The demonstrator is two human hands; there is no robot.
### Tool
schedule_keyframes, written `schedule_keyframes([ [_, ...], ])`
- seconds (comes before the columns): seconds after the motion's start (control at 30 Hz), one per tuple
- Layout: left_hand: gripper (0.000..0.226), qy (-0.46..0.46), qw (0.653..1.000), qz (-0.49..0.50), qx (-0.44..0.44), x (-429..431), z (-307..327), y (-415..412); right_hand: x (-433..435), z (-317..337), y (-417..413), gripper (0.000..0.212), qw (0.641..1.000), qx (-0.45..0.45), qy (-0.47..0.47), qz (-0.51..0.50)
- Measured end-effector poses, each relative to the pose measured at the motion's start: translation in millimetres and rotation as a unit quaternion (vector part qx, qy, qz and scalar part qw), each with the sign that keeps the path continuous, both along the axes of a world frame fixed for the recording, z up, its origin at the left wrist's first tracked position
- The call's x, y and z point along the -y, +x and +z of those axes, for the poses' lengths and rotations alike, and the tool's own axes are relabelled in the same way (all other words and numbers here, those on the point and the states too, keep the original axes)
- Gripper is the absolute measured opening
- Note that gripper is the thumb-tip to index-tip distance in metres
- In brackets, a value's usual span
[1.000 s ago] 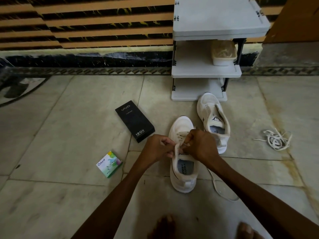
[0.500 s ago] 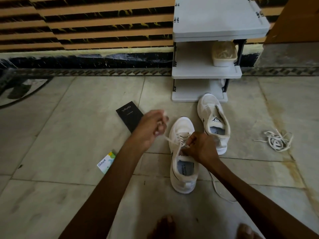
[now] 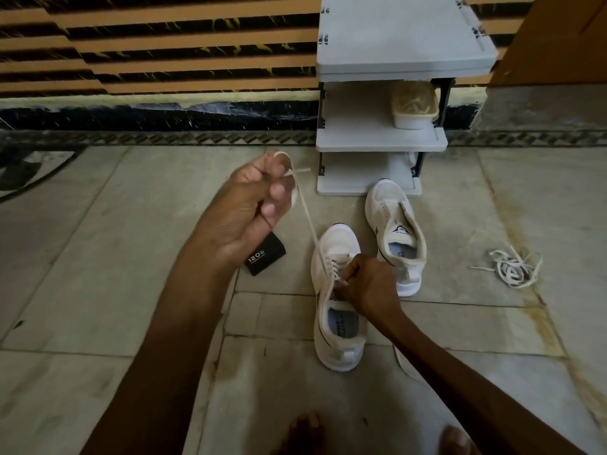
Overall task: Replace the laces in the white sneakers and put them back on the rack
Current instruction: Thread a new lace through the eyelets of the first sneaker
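Observation:
Two white sneakers lie on the floor. The near sneaker [image 3: 338, 343] is partly laced; my right hand [image 3: 369, 285] pinches it at the eyelets. My left hand [image 3: 249, 208] is raised up and to the left, shut on the end of a white lace [image 3: 307, 221] that runs taut down to the sneaker's eyelets. The other end of the lace trails on the floor under my right forearm. The second sneaker [image 3: 399, 234] stands unlaced behind, by the foot of the grey shoe rack [image 3: 377, 139].
A loose pile of old laces [image 3: 512, 269] lies on the floor at the right. A black phone box [image 3: 264, 256] sits partly hidden under my left hand. A plastic container [image 3: 415, 108] stands on the rack's middle shelf. My toes show at the bottom edge.
My left hand has pulled away from the sneaker, up and to the left, drawing the lace out taut. My right hand has stayed at the eyelets. The small green box is now hidden behind my arm.

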State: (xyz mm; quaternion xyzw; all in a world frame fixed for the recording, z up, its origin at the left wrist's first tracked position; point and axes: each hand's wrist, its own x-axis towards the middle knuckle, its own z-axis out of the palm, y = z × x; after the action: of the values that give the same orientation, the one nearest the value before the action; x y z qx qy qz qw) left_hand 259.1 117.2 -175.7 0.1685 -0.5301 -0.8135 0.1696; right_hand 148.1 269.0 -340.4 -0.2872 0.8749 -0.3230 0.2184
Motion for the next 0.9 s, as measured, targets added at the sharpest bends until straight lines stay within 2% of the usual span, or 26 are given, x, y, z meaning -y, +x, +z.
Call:
schedule_keyframes([
  [0.1,0.029,-0.043,0.999,-0.030,-0.006,-6,8,0,-1,-1,1,0.032,1.000,-0.006,0.002,0.002],
  [0.17,0.023,-0.128,0.988,-0.029,0.076,-13,5,-2,-2,2,-2,0.032,1.000,-0.010,0.013,0.012],
  [0.23,0.013,-0.294,0.934,-0.014,0.202,-14,-5,-4,-5,9,-7,0.032,0.999,-0.007,0.030,0.022],
  [0.3,0.015,-0.387,0.873,0.025,0.294,-15,-21,-7,-11,17,-13,0.027,0.998,0.016,0.053,0.028],
  [0.37,0.026,-0.398,0.853,0.043,0.333,-22,-41,-8,-18,23,-17,0.020,0.997,0.054,0.056,0.028],
  [0.4,0.025,-0.388,0.855,0.034,0.342,-27,-51,-9,-22,24,-18,0.017,0.996,0.072,0.050,0.026],
  [0.5,0.003,-0.352,0.857,-0.027,0.375,-42,-82,-11,-27,25,-21,0.013,0.992,0.119,0.030,0.022],
  [0.6,0.009,-0.332,0.856,-0.057,0.393,-57,-108,-14,-32,24,-24,0.012,0.982,0.186,-0.013,0.014],
  [0.67,0.010,-0.368,0.843,-0.035,0.389,-66,-117,-16,-37,23,-25,0.011,0.970,0.238,-0.049,-0.005],
  [0.77,0.008,-0.482,0.786,-0.008,0.387,-76,-120,-17,-42,20,-28,0.013,0.947,0.308,-0.081,-0.035],
  [0.83,0.014,-0.512,0.762,-0.002,0.397,-80,-123,-19,-44,20,-28,0.015,0.939,0.329,-0.090,-0.038],
  [0.9,0.018,-0.515,0.756,0.001,0.404,-80,-128,-20,-44,20,-28,0.016,0.936,0.337,-0.096,-0.040],
])
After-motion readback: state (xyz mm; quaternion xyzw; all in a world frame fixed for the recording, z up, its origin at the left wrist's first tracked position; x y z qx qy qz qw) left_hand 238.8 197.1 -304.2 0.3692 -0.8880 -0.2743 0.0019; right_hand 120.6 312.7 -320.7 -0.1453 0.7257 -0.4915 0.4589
